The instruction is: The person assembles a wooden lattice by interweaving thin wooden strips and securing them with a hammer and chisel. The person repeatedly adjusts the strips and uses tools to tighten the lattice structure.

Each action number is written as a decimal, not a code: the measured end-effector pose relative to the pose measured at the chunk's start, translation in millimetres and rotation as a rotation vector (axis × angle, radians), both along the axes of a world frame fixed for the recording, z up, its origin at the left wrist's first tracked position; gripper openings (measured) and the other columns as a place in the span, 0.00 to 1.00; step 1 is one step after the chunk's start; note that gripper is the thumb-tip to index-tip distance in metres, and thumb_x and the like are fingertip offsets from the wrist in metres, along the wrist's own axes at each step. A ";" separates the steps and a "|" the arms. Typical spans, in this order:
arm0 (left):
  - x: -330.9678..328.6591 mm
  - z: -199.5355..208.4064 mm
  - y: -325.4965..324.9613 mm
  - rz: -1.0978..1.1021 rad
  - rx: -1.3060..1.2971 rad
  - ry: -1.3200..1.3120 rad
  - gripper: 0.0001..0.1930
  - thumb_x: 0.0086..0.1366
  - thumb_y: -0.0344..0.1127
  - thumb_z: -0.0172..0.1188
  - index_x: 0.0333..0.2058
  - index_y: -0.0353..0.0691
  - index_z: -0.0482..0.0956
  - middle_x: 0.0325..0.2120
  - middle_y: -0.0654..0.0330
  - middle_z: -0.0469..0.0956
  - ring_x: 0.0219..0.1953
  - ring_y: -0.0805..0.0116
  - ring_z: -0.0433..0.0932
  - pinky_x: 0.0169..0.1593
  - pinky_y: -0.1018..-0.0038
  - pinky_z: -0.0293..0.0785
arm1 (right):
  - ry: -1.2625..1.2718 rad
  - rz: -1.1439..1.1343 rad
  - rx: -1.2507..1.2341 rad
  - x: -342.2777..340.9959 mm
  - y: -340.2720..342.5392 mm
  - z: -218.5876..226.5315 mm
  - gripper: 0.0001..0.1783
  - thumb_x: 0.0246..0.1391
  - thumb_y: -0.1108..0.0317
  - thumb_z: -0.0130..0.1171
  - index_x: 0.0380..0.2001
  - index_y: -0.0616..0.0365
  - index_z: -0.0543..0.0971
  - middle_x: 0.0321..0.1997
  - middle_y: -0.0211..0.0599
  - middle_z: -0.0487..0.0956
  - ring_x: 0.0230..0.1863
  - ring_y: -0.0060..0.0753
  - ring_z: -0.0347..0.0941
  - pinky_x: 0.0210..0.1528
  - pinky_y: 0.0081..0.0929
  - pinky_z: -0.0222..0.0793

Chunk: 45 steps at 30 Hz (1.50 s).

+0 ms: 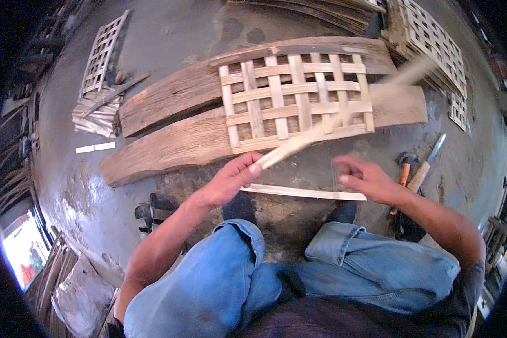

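My left hand [236, 179] pinches the near end of a pale wooden strip [298, 143] between thumb and fingers. The strip slants up to the right, blurred toward its far end, across a woven lattice panel [274, 97] of flat slats. Under the panel lie two long, weathered planks [169, 147]. To the right, my right hand [369, 179] hovers apart from the strip, its thumb and index finger apart and their tips smeared by motion. Another pale strip [304, 192] lies near my feet, between and just below the two hands.
A hammer [405, 169] and a long-bladed tool with a wooden handle [425, 166] lie at right. More lattice panels [434, 39] are stacked at the far right. Another panel [103, 53] and a pile of short slats [96, 115] lie at left. Dark footwear [155, 211] sits left of my leg.
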<state>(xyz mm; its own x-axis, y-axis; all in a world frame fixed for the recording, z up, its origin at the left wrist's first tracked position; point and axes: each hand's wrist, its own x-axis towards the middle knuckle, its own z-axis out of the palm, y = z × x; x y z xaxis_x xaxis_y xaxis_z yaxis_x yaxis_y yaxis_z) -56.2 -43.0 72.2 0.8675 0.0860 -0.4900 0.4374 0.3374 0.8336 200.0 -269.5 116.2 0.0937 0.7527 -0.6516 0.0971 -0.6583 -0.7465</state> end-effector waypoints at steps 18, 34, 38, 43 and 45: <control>7.9 8.8 -31.3 -0.507 0.556 -0.191 0.17 0.62 0.40 0.56 0.48 0.41 0.76 0.40 0.54 0.77 0.43 0.56 0.76 0.47 0.65 0.72 | 0.288 -0.422 -0.085 -6.3 -5.6 -2.3 0.17 0.64 0.54 0.49 0.33 0.58 0.75 0.30 0.30 0.75 0.31 0.23 0.72 0.32 0.25 0.71; 7.4 31.8 -25.2 0.529 -0.230 0.122 0.16 0.64 0.43 0.53 0.46 0.41 0.70 0.38 0.60 0.77 0.34 0.72 0.76 0.40 0.75 0.74 | -0.623 0.810 0.368 -23.8 23.2 32.9 0.17 0.55 0.56 0.55 0.35 0.62 0.74 0.36 0.45 0.73 0.33 0.44 0.78 0.36 0.38 0.76; -17.9 0.4 -7.1 0.709 -0.275 0.080 0.11 0.65 0.38 0.50 0.43 0.41 0.71 0.40 0.58 0.76 0.36 0.71 0.77 0.41 0.74 0.76 | -0.168 0.429 0.242 4.0 -2.4 -6.6 0.20 0.59 0.55 0.53 0.43 0.62 0.73 0.37 0.40 0.76 0.32 0.33 0.77 0.35 0.31 0.75; -25.9 3.8 3.5 0.429 -0.113 0.122 0.24 0.70 0.50 0.46 0.57 0.39 0.65 0.39 0.58 0.75 0.38 0.72 0.75 0.42 0.76 0.74 | 0.131 0.054 -0.170 21.9 -24.2 -12.6 0.21 0.59 0.57 0.54 0.49 0.61 0.74 0.30 0.31 0.78 0.29 0.23 0.73 0.33 0.24 0.72; -38.9 -10.3 21.7 0.604 -0.094 0.197 0.25 0.70 0.51 0.45 0.56 0.39 0.65 0.39 0.59 0.76 0.38 0.73 0.75 0.41 0.76 0.73 | -0.098 -0.049 -0.194 32.9 -32.3 -13.4 0.22 0.53 0.60 0.60 0.49 0.59 0.76 0.32 0.35 0.80 0.31 0.24 0.75 0.36 0.24 0.72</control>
